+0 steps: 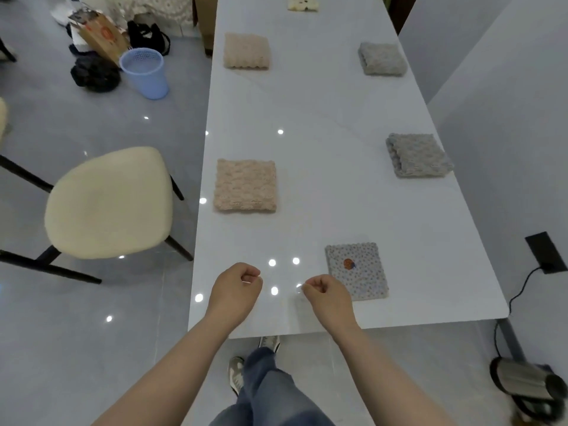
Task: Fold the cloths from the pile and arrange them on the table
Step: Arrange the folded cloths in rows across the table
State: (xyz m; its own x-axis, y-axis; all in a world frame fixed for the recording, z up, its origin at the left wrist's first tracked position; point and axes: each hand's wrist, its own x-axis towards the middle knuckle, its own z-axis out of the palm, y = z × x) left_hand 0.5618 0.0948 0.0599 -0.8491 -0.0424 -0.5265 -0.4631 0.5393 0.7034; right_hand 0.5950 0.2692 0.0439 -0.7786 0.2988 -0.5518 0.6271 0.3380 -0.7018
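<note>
Several folded cloths lie spread over the long white table (pixel 307 118). A beige cloth (pixel 245 186) sits near the left edge, with another beige cloth (pixel 246 51) farther back. Two grey cloths (pixel 416 155) (pixel 382 59) lie along the right edge. A yellowish cloth (pixel 302 2) is at the far end. A pale patterned cloth with an orange mark (pixel 356 271) lies near the front. My left hand (pixel 236 290) and my right hand (pixel 329 295) hover over the front edge, fingers curled, holding nothing. The right hand is just left of the patterned cloth.
A cream chair (pixel 107 204) stands left of the table. A blue plastic basket (pixel 144 72), a paper bag (pixel 101 35) and dark bags sit on the floor at the back left. A black power socket with cable (pixel 545 252) and a metal cylinder (pixel 525 382) are at the right.
</note>
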